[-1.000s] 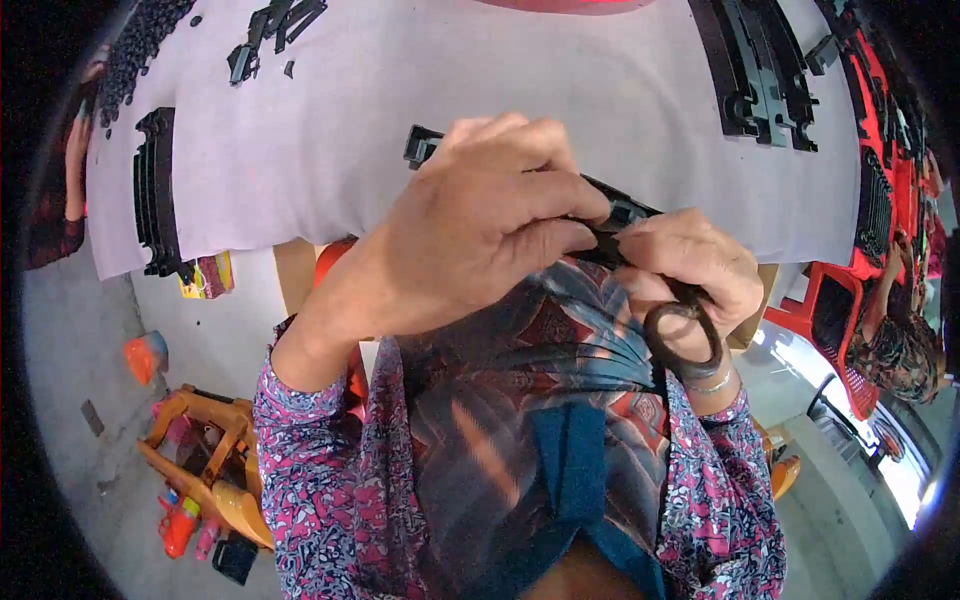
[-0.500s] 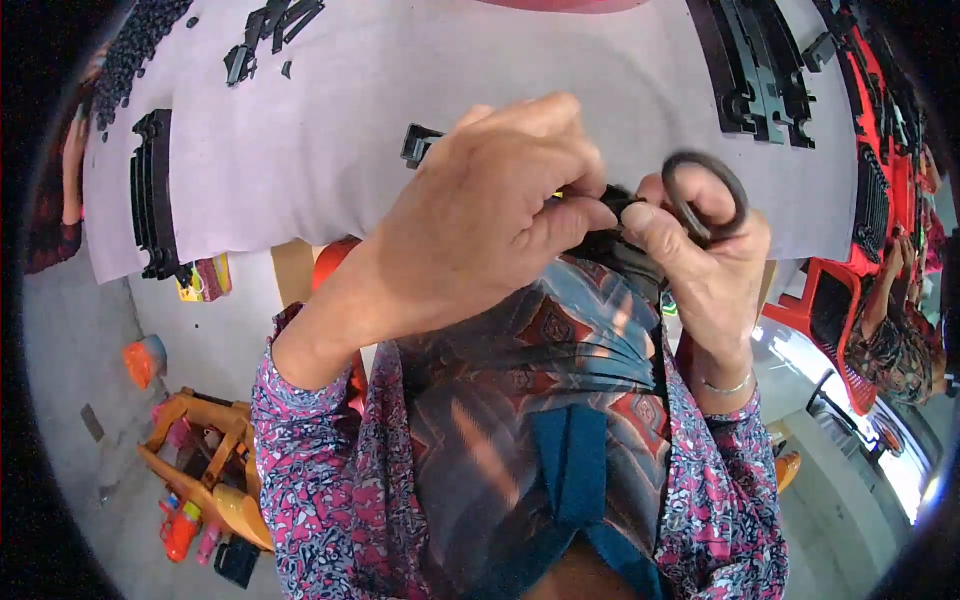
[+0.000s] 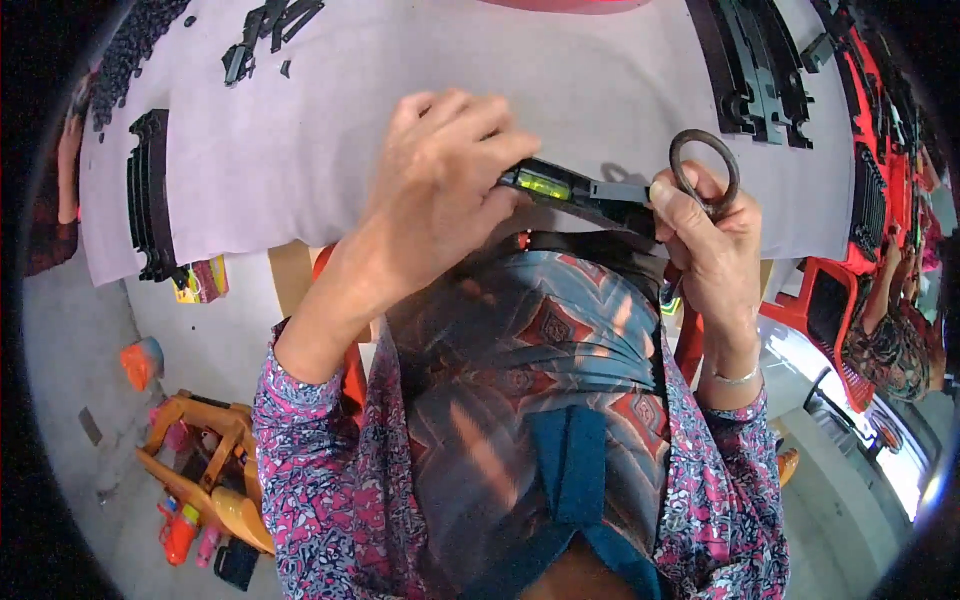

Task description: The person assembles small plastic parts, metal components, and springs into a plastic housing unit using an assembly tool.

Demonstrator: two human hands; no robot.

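Observation:
In front of my chest, both hands are on a black spirit level (image 3: pixel 585 192) with a yellow-green vial; it slants slightly down to the right. My left hand (image 3: pixel 435 190) is closed round its left end, hiding that end. My right hand (image 3: pixel 715 235) pinches the right end between thumb and fingers. A dark metal ring (image 3: pixel 736 165), resembling a scissor handle, stands up from the right hand's fingers; whatever it joins to is hidden in the palm.
A pale cloth-covered table (image 3: pixel 330 130) spans the front. Black slotted strips (image 3: pixel 152 195) lie left, longer black rails (image 3: pixel 760 70) far right. Small black pieces (image 3: pixel 135 55) are heaped far left. A red chair (image 3: pixel 835 320) stands right, near another person's arm (image 3: pixel 880 290). A wooden frame (image 3: pixel 205 450) stands lower left.
My left hand has moved left, away from my right hand's fingertips, uncovering the level's middle and vial. My right hand stays nearly in place, the ring still in it.

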